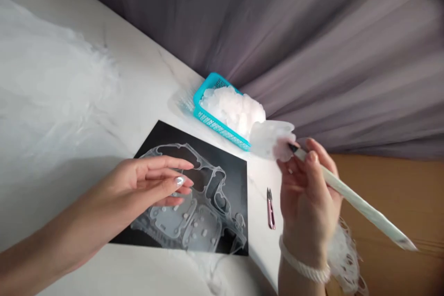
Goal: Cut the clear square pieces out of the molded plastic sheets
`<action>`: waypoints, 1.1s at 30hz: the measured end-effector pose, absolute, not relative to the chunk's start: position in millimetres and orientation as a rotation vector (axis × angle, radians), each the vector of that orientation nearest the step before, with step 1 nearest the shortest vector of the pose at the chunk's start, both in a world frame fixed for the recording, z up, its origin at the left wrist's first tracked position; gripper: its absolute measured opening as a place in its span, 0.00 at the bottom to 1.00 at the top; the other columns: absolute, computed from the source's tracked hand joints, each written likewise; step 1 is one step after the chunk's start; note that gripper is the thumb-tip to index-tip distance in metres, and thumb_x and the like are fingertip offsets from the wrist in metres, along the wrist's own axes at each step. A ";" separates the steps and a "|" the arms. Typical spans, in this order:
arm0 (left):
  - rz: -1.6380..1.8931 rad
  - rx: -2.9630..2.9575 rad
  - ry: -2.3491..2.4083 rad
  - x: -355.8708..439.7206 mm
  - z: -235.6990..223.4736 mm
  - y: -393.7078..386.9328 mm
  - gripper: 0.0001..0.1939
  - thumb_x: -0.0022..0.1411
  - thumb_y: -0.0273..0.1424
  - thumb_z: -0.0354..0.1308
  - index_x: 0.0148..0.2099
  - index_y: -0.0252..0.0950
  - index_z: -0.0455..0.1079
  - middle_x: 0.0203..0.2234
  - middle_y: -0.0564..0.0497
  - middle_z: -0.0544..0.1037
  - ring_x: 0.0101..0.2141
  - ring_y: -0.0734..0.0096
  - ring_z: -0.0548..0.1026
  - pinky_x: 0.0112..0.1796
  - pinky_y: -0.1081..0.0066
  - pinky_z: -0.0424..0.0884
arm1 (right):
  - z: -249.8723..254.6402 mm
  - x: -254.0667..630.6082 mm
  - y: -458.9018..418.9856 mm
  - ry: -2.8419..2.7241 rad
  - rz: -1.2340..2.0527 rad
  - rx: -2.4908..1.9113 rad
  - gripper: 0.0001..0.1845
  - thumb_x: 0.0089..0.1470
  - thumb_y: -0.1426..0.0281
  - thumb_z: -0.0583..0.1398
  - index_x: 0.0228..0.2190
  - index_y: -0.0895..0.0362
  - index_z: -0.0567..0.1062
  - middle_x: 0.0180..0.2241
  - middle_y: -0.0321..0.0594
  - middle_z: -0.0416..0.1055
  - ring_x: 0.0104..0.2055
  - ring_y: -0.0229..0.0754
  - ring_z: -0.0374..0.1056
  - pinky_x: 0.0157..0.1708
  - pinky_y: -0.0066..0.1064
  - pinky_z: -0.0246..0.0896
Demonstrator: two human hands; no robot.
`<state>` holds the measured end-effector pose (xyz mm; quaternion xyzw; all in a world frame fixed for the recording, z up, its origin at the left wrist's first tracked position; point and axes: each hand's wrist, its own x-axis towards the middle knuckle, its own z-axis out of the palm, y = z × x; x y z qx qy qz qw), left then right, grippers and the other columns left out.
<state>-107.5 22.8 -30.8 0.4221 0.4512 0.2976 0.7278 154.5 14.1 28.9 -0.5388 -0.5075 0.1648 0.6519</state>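
Head view: right hand [308,189] clamped on a white, dark-tipped, pen-shaped tool [360,200] and a translucent, lobed, plastic-like piece [270,137] near the blue perforated basket [222,128]; left hand [152,178] unclenched, holding nothing. A loosened pinch could drop the piece.

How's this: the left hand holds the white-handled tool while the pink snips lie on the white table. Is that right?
Wrong hand: the head view shows the right hand holding the white-handled tool. The pink snips do lie on the white table.
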 end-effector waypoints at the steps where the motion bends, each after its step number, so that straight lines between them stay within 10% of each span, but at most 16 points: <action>1: 0.658 0.948 1.013 -106.8 -30.3 23.6 0.18 0.62 0.46 0.59 0.51 0.45 0.76 0.41 0.48 0.83 0.42 0.59 0.82 0.42 0.66 0.80 | 28.7 162.5 30.8 -1.167 0.150 -1.203 0.12 0.62 0.69 0.58 0.47 0.52 0.77 0.45 0.40 0.78 0.48 0.44 0.76 0.53 0.44 0.71; 9: 0.687 1.222 1.096 -107.2 -24.9 31.0 0.19 0.65 0.45 0.55 0.52 0.42 0.74 0.44 0.47 0.81 0.43 0.61 0.81 0.46 0.63 0.77 | 4.1 184.7 156.7 -1.645 0.093 -1.365 0.22 0.57 0.56 0.58 0.46 0.56 0.79 0.47 0.43 0.79 0.52 0.46 0.74 0.54 0.36 0.64; 16: 0.766 1.754 1.250 -115.2 -39.4 45.8 0.15 0.65 0.38 0.51 0.50 0.44 0.74 0.53 0.50 0.76 0.46 0.62 0.76 0.45 0.62 0.74 | 16.0 197.3 77.7 -1.541 0.172 -1.433 0.24 0.62 0.58 0.57 0.55 0.57 0.73 0.47 0.48 0.79 0.51 0.50 0.74 0.55 0.45 0.65; 27: 0.454 2.464 1.055 -80.6 -51.4 83.7 0.27 0.65 0.39 0.55 0.63 0.35 0.63 0.56 0.42 0.70 0.59 0.55 0.61 0.57 0.57 0.59 | -47.0 201.1 -84.6 -1.656 0.556 -2.007 0.19 0.59 0.53 0.58 0.25 0.53 0.64 0.30 0.40 0.76 0.28 0.42 0.68 0.29 0.33 0.60; 33: 0.264 2.572 0.869 -67.8 -50.4 95.8 0.15 0.66 0.43 0.54 0.40 0.37 0.73 0.38 0.47 0.73 0.47 0.59 0.69 0.49 0.62 0.63 | -54.5 182.7 -93.7 -1.868 0.503 -1.886 0.15 0.59 0.67 0.57 0.24 0.53 0.58 0.26 0.36 0.70 0.28 0.40 0.64 0.28 0.30 0.56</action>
